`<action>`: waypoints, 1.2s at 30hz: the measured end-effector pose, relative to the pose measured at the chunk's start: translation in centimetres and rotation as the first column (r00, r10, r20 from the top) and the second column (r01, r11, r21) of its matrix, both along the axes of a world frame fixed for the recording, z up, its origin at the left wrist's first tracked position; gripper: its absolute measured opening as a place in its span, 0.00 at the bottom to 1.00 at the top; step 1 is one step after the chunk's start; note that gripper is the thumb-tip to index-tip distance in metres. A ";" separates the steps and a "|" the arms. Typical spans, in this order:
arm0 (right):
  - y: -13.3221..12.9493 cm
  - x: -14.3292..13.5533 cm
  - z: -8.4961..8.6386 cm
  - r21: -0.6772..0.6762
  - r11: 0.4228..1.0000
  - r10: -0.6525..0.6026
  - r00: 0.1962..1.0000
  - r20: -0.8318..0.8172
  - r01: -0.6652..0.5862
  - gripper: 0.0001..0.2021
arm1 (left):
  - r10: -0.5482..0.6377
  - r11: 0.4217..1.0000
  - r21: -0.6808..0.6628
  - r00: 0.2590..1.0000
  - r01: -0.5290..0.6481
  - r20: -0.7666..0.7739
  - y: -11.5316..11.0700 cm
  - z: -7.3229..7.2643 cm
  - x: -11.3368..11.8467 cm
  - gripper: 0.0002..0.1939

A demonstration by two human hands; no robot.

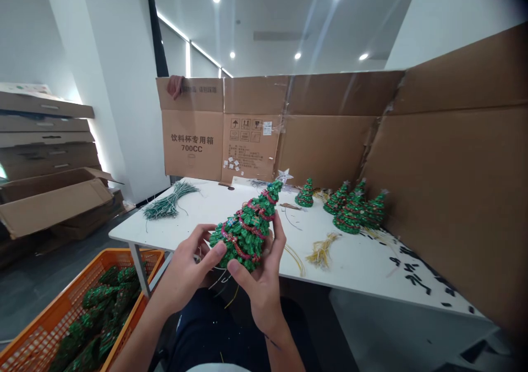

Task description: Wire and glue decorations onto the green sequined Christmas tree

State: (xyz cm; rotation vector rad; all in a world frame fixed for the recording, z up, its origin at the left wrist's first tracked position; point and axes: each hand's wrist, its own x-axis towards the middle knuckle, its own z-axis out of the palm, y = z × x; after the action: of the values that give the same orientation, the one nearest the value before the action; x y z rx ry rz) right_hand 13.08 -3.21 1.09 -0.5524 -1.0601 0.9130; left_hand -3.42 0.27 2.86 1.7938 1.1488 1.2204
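Between both hands I hold a green ornamental Christmas tree (247, 226), wound with red garland and topped by a clear star (284, 176). It leans to the right above the table's front edge. My left hand (192, 262) grips the lower left of the tree, thumb on its front. Around the right side and base, my right hand (264, 273) is closed, with its thumb near the bottom edge. Thin wires, pale and yellow, hang below the base. Fingers behind the tree are partly hidden.
On the white table (231, 207) lie a green wire bundle (171, 201), yellow ties (322, 251), several small trees (348, 210) and black bits (412, 270). An orange crate (53, 320) of trees stands lower left. Cardboard walls (325, 146) border the back and right.
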 end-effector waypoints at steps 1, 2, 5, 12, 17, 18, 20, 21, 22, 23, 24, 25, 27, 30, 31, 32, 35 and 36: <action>0.1 0.1 0.0 0.005 1.000 -0.013 1.000 -0.001 0.013 0.55 | 0.016 1.000 0.020 0.999 -0.015 -0.045 0.0 0.4 -0.1 0.26; 0.1 0.1 0.1 0.007 1.000 -0.015 1.000 0.002 0.015 0.54 | 0.025 0.999 0.040 0.997 -0.022 -0.075 0.0 0.7 -0.2 0.26; 0.1 0.3 -0.1 0.009 1.000 0.013 1.000 0.007 -0.013 0.55 | 0.036 0.993 0.117 0.996 -0.026 -0.082 -0.4 1.0 -0.3 0.26; 0.2 -0.5 -0.8 0.051 0.980 0.194 0.981 0.019 -0.195 0.56 | -0.003 0.977 0.212 0.999 0.013 -0.049 -2.1 1.5 0.4 0.28; 0.7 -0.5 -1.5 0.093 0.957 0.266 0.959 0.103 -0.275 0.54 | 0.013 0.975 0.221 0.996 0.007 -0.089 -2.9 1.9 0.2 0.28; 0.9 -0.4 -1.7 0.099 0.959 0.255 0.961 0.111 -0.266 0.56 | 0.013 0.973 0.232 0.995 0.011 -0.102 -2.9 2.0 0.2 0.28; 1.2 -0.1 -2.1 0.105 0.965 0.228 0.965 0.129 -0.241 0.60 | 0.008 0.969 0.248 0.994 0.020 -0.111 -2.8 2.1 0.2 0.28; 1.3 0.0 -2.3 0.104 0.968 0.215 0.967 0.139 -0.230 0.62 | 0.004 0.967 0.255 0.994 0.024 -0.109 -2.8 2.1 0.2 0.28; 1.5 0.1 -2.4 0.101 0.969 0.208 0.967 0.149 -0.224 0.63 | 0.001 0.966 0.259 0.995 0.025 -0.102 -2.8 2.2 0.3 0.28; 1.6 0.3 -2.5 0.099 0.970 0.204 0.967 0.153 -0.220 0.65 | -0.002 0.965 0.260 0.996 0.026 -0.094 -2.8 2.2 0.4 0.29; 1.7 0.4 -2.5 0.102 0.970 0.202 0.967 0.152 -0.219 0.65 | -0.004 0.967 0.255 0.996 0.026 -0.087 -2.9 2.3 0.4 0.29; 1.7 0.5 -2.5 0.103 0.970 0.202 0.967 0.152 -0.219 0.65 | -0.006 0.970 0.243 0.997 0.026 -0.083 -2.9 2.4 0.5 0.29; 1.8 0.7 -2.4 0.099 0.970 0.201 0.964 0.172 -0.220 0.64 | -0.009 0.980 0.196 0.997 0.023 -0.072 -3.0 2.4 0.6 0.29; 1.9 1.1 -2.3 0.096 0.977 0.161 0.951 0.263 -0.192 0.62 | -0.014 0.995 0.096 1.000 0.016 -0.016 -3.1 2.4 0.9 0.27; 1.9 1.2 -2.3 0.099 0.981 0.128 0.943 0.307 -0.166 0.61 | -0.012 0.998 0.068 1.000 0.011 0.021 -3.1 2.3 1.1 0.27; 1.9 1.3 -2.3 0.107 0.985 0.089 0.933 0.348 -0.134 0.60 | -0.005 0.999 0.045 0.998 0.002 0.066 -3.1 2.3 1.3 0.26; 1.8 1.2 -2.3 0.129 0.989 0.007 0.909 0.418 -0.066 0.59 | 0.035 0.999 0.007 0.974 -0.037 0.223 -3.1 2.1 2.2 0.24; 1.7 1.1 -2.2 0.133 0.989 0.004 0.908 0.420 -0.065 0.58 | 0.044 0.999 -0.001 0.962 -0.045 0.271 -3.1 2.0 2.4 0.23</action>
State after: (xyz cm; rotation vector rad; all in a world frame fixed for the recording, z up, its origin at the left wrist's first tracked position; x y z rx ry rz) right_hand 14.20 -1.52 -1.15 -0.6254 -1.5176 0.7552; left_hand -1.01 -2.80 4.88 1.5527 1.0329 1.4452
